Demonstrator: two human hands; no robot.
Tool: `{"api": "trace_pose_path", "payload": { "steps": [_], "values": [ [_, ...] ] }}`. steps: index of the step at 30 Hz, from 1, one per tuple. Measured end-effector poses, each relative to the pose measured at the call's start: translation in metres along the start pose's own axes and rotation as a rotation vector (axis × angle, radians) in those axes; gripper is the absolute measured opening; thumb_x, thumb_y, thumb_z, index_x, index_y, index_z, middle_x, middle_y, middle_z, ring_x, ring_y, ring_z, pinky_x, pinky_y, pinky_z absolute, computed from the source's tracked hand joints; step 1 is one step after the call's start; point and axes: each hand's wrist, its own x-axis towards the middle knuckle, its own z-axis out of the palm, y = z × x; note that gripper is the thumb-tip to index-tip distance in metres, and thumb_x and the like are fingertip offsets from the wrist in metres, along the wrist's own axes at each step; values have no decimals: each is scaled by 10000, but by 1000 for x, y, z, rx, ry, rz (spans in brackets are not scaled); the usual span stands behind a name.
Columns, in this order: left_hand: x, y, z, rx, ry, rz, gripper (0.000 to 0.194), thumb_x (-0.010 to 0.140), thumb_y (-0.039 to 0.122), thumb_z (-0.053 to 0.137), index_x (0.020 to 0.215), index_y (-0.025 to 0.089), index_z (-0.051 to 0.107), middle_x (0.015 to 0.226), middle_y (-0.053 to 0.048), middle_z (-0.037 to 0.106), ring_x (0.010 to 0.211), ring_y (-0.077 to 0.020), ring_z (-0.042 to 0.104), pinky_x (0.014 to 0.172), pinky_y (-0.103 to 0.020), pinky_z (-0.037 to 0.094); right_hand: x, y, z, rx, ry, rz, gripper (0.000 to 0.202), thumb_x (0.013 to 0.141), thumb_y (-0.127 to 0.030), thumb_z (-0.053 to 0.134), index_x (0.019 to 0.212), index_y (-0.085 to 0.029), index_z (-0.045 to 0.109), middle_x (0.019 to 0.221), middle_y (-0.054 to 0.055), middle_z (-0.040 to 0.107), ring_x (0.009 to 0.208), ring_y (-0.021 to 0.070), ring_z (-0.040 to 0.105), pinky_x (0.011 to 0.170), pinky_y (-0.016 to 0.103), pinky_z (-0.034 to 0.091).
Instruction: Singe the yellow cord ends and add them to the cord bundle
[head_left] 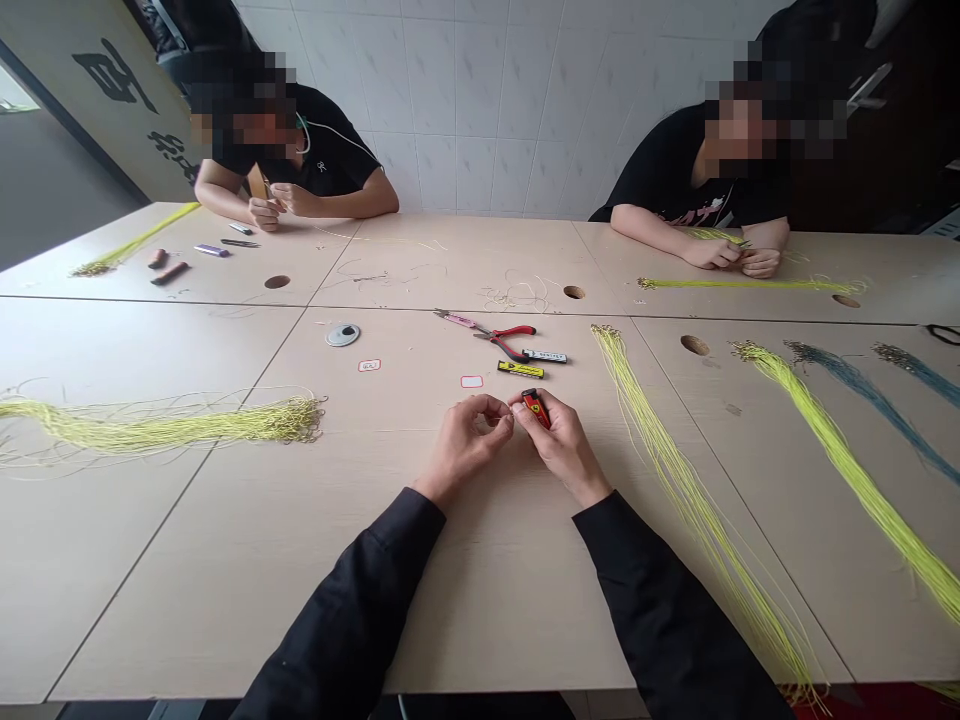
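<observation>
Above the near table, my left hand [474, 440] is closed in a pinch on a thin cord, of which only a faint strand shows. Right beside it, my right hand [556, 440] wraps round a red lighter [535, 408], and the fingertips of both hands nearly meet. Just beyond them lie a yellow lighter [521, 370], a white lighter [545, 356], red-handled pliers [510, 338] and a pink-handled tool [454, 319]. A bundle of yellow-green cords [660, 440] stretches past my right forearm. Another yellow-green bundle [187, 425] lies on the left.
More cords, a yellow-green bundle [847, 460] and a blue one [877, 395], lie at right. A round metal disc [343, 335] and small red-edged labels [472, 382] are on the table [480, 600]. Two people sit opposite, their hands [277, 205] at work. Round holes [694, 345] pierce the tabletop.
</observation>
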Motion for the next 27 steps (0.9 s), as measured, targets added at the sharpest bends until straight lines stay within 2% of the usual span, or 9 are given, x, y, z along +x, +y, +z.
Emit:
{"api": "trace_pose_path", "payload": {
  "steps": [4, 7, 10, 16, 27],
  "values": [
    [0, 2, -1, 37, 44, 44, 71, 785, 202, 602, 724, 177, 625, 724, 1, 644, 688, -132, 559, 703, -275, 458, -2, -1, 2, 61, -5, 83, 428, 967, -581, 455, 851, -192, 591, 609, -46, 409, 530, 118, 343, 534, 259, 306],
    [0, 4, -2, 50, 70, 65, 72, 775, 178, 590, 708, 183, 615, 726, 2, 653, 700, -135, 565, 723, -281, 466, -2, -1, 3, -2, -1, 71, 544, 988, -608, 361, 668, -196, 513, 606, -17, 430, 554, 129, 379, 560, 276, 312],
    [0, 4, -2, 51, 79, 74, 79, 774, 174, 593, 698, 186, 605, 714, 5, 646, 698, -135, 562, 723, -281, 466, -2, -1, 3, -117, 19, 36, 560, 988, -573, 382, 574, -200, 434, 571, -15, 418, 564, 132, 395, 596, 286, 314],
    [-2, 5, -2, 47, 73, 85, 88, 801, 194, 608, 714, 185, 619, 726, 7, 652, 713, -136, 563, 741, -286, 463, -2, -4, 3, -179, 49, 63, 581, 977, -555, 397, 518, -200, 374, 509, -32, 357, 512, 116, 360, 572, 284, 287],
    [-3, 4, -1, 87, 68, 131, 115, 801, 208, 632, 691, 191, 604, 709, 5, 639, 713, -149, 567, 780, -317, 463, -1, -1, 2, -279, 61, 52, 537, 946, -536, 418, 528, -200, 402, 503, -31, 361, 507, 116, 352, 553, 286, 276]
  ]
}}
